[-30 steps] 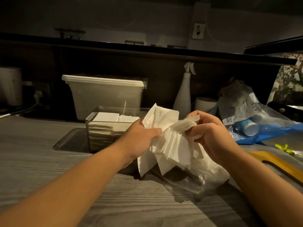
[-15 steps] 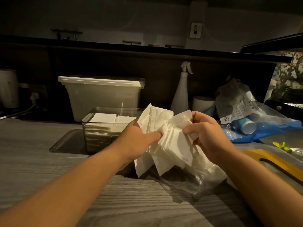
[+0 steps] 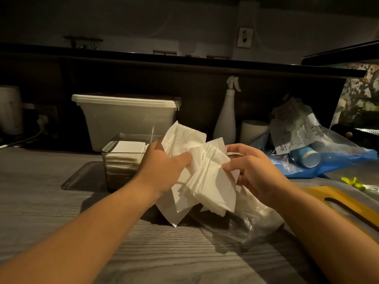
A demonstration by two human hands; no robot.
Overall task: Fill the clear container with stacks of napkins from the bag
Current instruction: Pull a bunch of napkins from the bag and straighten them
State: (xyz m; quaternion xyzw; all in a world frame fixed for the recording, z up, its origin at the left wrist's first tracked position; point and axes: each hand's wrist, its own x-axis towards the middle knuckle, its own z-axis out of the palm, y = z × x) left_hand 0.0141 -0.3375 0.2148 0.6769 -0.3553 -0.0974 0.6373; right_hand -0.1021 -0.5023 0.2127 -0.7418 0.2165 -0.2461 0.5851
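A loose stack of white napkins [image 3: 207, 181] hangs in the air between my hands, fanned and uneven. My left hand [image 3: 164, 169] grips its left side, thumb across the front. My right hand [image 3: 252, 171] pinches the stack's right edge with curled fingers. Under the napkins a crumpled clear plastic bag [image 3: 252, 220] lies on the wooden counter. The clear container [image 3: 114, 162] stands just left of my left hand, on a flat tray [image 3: 82, 179], with napkin stacks [image 3: 129, 147] inside it.
A lidded white bin [image 3: 127, 117] stands behind the container. A white spray bottle [image 3: 225, 115] and a paper roll [image 3: 253, 130] stand at the back. Bags with a blue-capped item [image 3: 307, 158] lie at right, and a yellow board [image 3: 346, 203] lies near my right forearm.
My right hand has slid lower along the stack's right edge and its fingers have spread a little. The napkins have fanned out more. My left hand keeps its grip.
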